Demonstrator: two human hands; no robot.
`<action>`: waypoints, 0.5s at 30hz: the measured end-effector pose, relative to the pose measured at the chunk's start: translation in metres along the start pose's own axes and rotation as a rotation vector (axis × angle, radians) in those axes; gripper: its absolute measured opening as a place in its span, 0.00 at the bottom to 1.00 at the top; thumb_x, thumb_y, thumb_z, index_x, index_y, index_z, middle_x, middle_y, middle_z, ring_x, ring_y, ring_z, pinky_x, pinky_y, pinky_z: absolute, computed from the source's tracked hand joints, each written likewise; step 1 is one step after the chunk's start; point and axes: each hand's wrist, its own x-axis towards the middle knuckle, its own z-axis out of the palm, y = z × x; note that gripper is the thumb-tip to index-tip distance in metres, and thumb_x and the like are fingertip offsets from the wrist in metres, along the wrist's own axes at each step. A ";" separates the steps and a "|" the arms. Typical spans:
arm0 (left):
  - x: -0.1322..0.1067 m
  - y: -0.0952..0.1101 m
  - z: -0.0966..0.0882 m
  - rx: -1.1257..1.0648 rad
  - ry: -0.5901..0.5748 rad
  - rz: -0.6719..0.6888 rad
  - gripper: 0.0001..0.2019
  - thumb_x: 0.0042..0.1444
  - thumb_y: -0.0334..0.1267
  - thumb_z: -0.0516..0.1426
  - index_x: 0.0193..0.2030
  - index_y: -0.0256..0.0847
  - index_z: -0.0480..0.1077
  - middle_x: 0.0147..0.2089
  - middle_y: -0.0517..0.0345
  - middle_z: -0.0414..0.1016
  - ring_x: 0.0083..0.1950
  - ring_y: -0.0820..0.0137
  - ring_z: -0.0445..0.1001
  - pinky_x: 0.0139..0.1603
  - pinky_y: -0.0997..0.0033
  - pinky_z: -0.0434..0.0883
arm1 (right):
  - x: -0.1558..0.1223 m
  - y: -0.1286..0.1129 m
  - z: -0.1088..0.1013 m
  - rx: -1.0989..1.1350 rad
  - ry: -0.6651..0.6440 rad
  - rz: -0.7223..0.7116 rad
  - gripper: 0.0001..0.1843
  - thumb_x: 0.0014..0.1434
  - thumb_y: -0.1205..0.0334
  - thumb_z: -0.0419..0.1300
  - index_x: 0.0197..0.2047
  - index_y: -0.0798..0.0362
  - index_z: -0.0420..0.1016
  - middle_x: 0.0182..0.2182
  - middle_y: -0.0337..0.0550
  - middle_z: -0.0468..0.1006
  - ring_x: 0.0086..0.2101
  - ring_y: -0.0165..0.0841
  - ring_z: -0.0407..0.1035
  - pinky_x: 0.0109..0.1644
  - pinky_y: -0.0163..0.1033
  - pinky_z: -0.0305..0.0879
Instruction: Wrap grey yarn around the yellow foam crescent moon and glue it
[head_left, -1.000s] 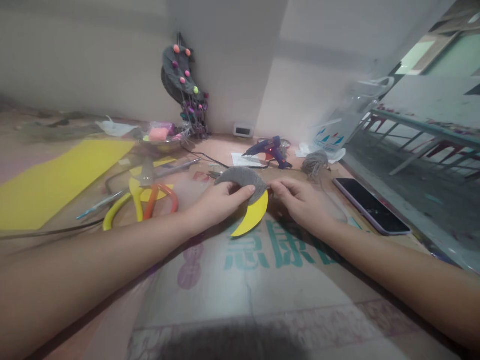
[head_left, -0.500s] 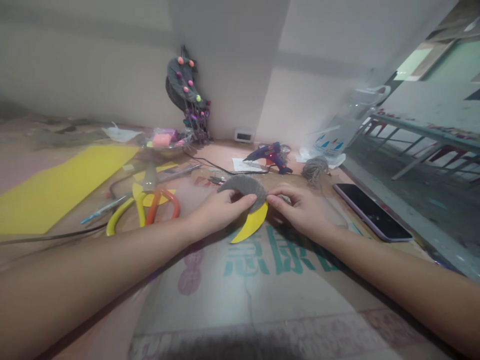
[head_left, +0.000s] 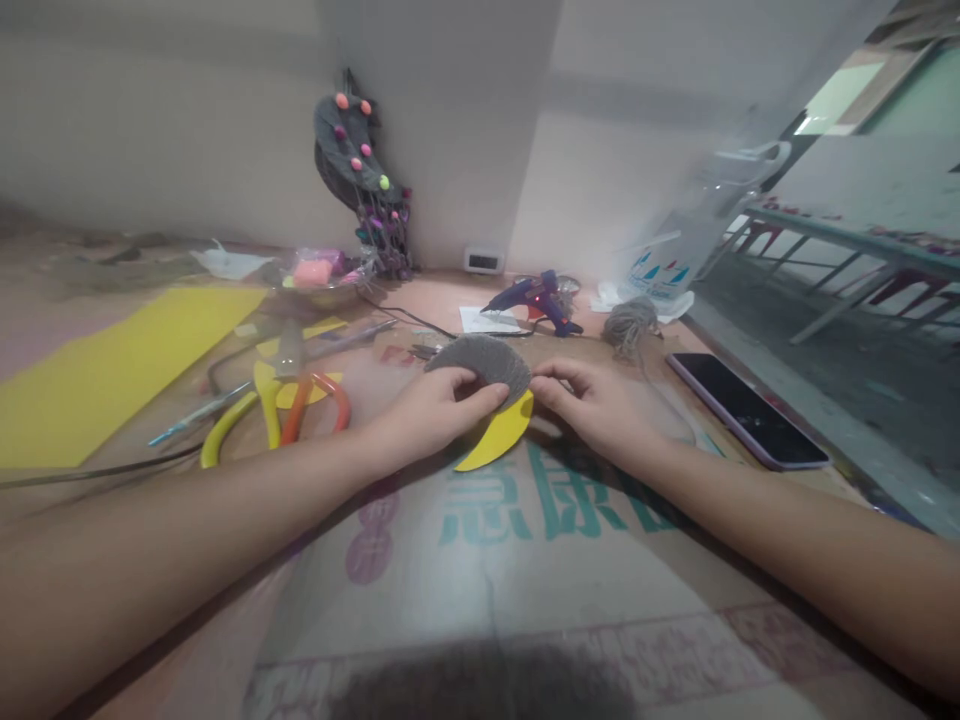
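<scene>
In front of me is a crescent (head_left: pixel 486 360), its upper part covered with tightly wound grey yarn and its lower tip bare yellow (head_left: pixel 499 438). My left hand (head_left: pixel 439 410) is closed on it, with the thumb pressed on the front and the fingers behind. At the crescent's right edge, my right hand (head_left: pixel 592 400) pinches its thumb and index finger together on grey yarn; the strand itself is barely visible there. A grey yarn ball (head_left: pixel 631 326) lies beyond the right hand, and its loose strand runs down towards the right wrist.
Left of my hands lie pliers with yellow and orange handles (head_left: pixel 298 415), a blue-tipped pen (head_left: pixel 199 412) and a yellow sheet (head_left: pixel 127 375). Behind are a glue gun (head_left: pixel 536 300), a small digital display (head_left: pixel 483 261) and a decorated grey crescent (head_left: pixel 346 150). A phone (head_left: pixel 750 410) and a plastic jug (head_left: pixel 664 265) stand right.
The view has shifted slightly, so most things sit a little higher and further left. My hands keep nearly the same hold on the crescent and yarn.
</scene>
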 end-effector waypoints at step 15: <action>0.003 0.003 0.000 0.052 -0.014 0.068 0.19 0.56 0.54 0.52 0.28 0.39 0.71 0.28 0.58 0.70 0.30 0.70 0.66 0.28 0.72 0.60 | -0.001 -0.001 0.002 -0.019 -0.045 0.001 0.14 0.61 0.54 0.56 0.28 0.53 0.70 0.22 0.35 0.68 0.25 0.28 0.62 0.28 0.32 0.58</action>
